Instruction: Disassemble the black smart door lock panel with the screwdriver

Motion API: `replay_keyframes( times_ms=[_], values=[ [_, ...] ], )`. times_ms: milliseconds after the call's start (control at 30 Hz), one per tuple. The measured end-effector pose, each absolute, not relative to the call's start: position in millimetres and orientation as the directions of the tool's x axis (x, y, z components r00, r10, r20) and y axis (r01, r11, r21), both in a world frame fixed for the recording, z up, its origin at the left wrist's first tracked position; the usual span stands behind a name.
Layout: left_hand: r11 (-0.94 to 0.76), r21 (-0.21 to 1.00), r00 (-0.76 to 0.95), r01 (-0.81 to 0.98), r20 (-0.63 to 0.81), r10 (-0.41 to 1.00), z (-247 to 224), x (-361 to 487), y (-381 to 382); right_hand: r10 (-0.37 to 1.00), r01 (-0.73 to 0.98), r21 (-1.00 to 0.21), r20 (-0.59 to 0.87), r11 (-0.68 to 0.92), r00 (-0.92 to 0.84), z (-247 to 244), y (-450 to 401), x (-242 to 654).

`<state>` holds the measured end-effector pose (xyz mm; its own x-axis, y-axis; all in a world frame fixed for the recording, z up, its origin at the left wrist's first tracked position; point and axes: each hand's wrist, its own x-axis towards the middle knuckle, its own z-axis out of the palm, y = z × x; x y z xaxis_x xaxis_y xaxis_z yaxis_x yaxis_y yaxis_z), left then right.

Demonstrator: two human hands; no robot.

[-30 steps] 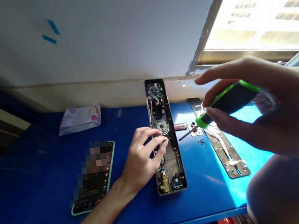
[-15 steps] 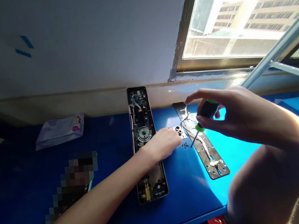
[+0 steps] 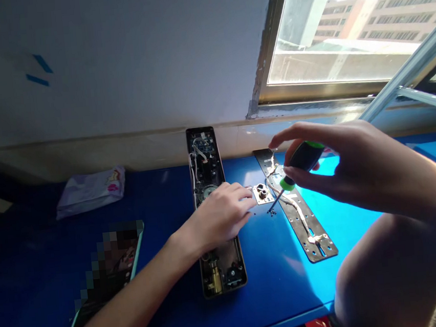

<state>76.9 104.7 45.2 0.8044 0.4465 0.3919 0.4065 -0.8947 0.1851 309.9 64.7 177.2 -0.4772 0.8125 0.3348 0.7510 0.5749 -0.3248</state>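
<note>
Blue tabletop (image 3: 278,276): open case (image 3: 227,257) under the left hand (image 3: 226,209), loose screws (image 3: 272,212) and perforated plate (image 3: 313,221) near the right hand (image 3: 340,154).

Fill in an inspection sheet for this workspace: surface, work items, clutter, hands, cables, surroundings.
Surface: blue tabletop, brightly sunlit toward the right.
Work items: open casing with internal parts exposed; long perforated plate; small square plate; loose dark screws.
Clutter: phone and lilac packet, both left of the casing.
Hands: right hand grips a screwdriver, tip at the screws; left hand over the casing, grasp unclear.
Cables: white wires inside the casing; pale cable along the long plate.
Surroundings: wall, window.
</note>
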Motion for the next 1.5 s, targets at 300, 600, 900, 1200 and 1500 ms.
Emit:
replay_keyframes(
  times_ms=[300,600,900,1200,1500],
  values=[
    [-0.538,0.556,0.244,0.633,0.516,0.821,16.9,-0.3,69.7,0.751,0.652,-0.427,0.556,0.626,-0.357,175.6,58.8,260.8],
    [-0.388,0.773,0.199,0.501,0.334,0.921,1.5,0.0,48.2,0.652,0.534,-0.378,0.502,0.756,-0.568,154.1,70.3,207.7],
    [-0.386,0.781,0.179,0.492,0.343,0.922,-2.5,4.4,43.9,0.629,0.642,-0.186,0.519,0.744,-0.578,142.3,55.0,190.7],
    [-0.149,0.986,0.191,0.075,0.132,0.973,-16.4,11.2,46.1,0.679,0.762,-0.161,0.593,0.627,-0.433,140.8,52.3,179.2],
    [-0.137,0.99,0.188,0.021,0.131,0.973,-10.5,11.6,46.7,0.684,0.612,-0.311,0.401,0.727,-0.609,147.9,44.4,187.1]
  ],
)
